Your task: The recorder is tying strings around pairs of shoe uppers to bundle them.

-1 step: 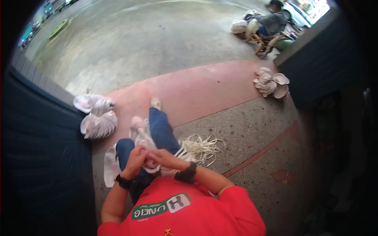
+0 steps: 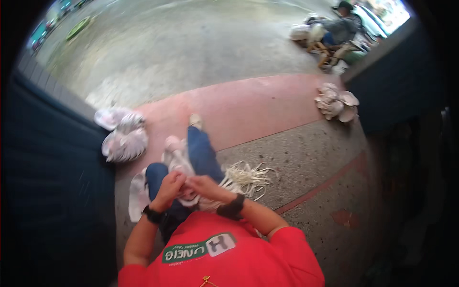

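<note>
My left hand [image 2: 170, 186] and my right hand [image 2: 205, 187] are close together over my lap, fingers bent in a pinch. What lies between the fingertips is too small and blurred to name. Just below them rests a pale pink-white piece [image 2: 188, 193], shaped like a shoe upper or slipper, partly hidden by my hands. Beyond it a similar pale piece [image 2: 178, 160] lies along my legs. To the right of my knee, a loose tangle of cream lace-like strips [image 2: 248, 178] spreads over the ground. A flat whitish sole-shaped piece [image 2: 138, 196] lies by my left leg.
Fanned stacks of pale sole-shaped pieces stand at the left [image 2: 125, 143] and at the right [image 2: 337, 103]. Dark panels [image 2: 57, 162] flank both sides of the pink doorway strip [image 2: 248, 103]. A person in a dark cap [image 2: 342, 28] sits among bundles at the far right.
My hands have parted slightly at the fingertips. The whole view has shifted a little, so the surroundings sit farther right.
</note>
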A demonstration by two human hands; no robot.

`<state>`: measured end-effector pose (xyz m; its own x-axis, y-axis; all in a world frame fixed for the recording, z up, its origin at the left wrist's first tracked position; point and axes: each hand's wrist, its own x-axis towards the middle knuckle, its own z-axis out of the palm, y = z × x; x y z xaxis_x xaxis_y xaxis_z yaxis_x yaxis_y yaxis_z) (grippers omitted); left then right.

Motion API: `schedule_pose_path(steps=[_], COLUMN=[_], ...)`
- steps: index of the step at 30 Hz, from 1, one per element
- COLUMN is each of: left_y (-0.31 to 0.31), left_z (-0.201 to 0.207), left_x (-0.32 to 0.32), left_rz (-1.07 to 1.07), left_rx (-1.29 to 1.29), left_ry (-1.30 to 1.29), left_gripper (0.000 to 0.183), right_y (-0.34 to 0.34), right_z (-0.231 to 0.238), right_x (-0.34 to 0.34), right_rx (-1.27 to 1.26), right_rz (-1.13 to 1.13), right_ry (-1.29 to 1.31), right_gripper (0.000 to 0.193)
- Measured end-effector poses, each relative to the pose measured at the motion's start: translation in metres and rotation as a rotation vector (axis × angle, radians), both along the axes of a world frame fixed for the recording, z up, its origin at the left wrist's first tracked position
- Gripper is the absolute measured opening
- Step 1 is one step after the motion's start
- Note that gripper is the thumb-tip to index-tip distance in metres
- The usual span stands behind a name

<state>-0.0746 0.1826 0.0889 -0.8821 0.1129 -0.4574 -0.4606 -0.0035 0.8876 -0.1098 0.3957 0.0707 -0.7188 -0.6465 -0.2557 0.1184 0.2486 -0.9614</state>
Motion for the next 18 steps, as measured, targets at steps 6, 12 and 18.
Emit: schedule_pose_path(steps=[6,12,18], left_y=[-0.04,-0.034,-0.032], left_z=[-0.03,-0.04,-0.032], left_x=[-0.015,-0.015,-0.039], left_rz=[-0.002,-0.055,-0.204], left_rx=[-0.785,-0.826,-0.85], left_ry=[0.528,0.55,0.458], left_gripper=[0.018,0.024,0.022], right_y=[0.003,-0.015,-0.031], right_z=[-0.048,-0.039,-0.057], right_x=[-0.021,-0.037,-0.049], right_rx=[0.132,0.248,0.233], right_rz=[-0.214,-0.178,-0.199], right_ry=[0.002,0.155,0.326], right_gripper=[0.027,0.024,0.024])
